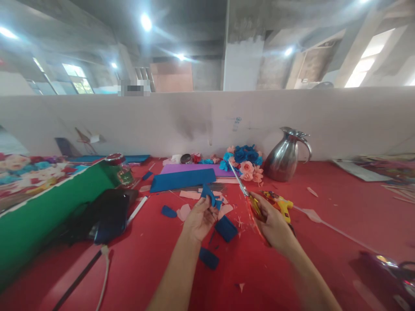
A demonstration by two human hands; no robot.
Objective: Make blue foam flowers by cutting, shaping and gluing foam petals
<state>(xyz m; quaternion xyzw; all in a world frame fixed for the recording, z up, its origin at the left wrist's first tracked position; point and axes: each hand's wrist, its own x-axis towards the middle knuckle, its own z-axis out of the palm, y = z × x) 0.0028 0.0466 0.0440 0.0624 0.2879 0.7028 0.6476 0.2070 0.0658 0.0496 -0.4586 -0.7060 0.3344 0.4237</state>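
Note:
My left hand [200, 219] pinches a small curled piece of blue crepe paper [208, 194] between thumb and fingers. Off to its right, my right hand [272, 220] is closed around the orange handles of a pair of scissors [244, 188]. The blades point up and away, apart from the paper piece. Below and around the left hand lie cut blue pieces [226, 229] and pale pink scraps [184, 212] on the red tabletop. Beyond them rests a folded blue strip [183, 180] on a purple sheet [181, 169].
A bunch of paper flowers [247, 162] and a steel jug [285, 155] stand by the back wall. Right of my right hand lies a yellow glue gun [285, 208]. Leftward are a glass jar [121, 172], a dark phone [112, 220] with a cable, and a green box [55, 216].

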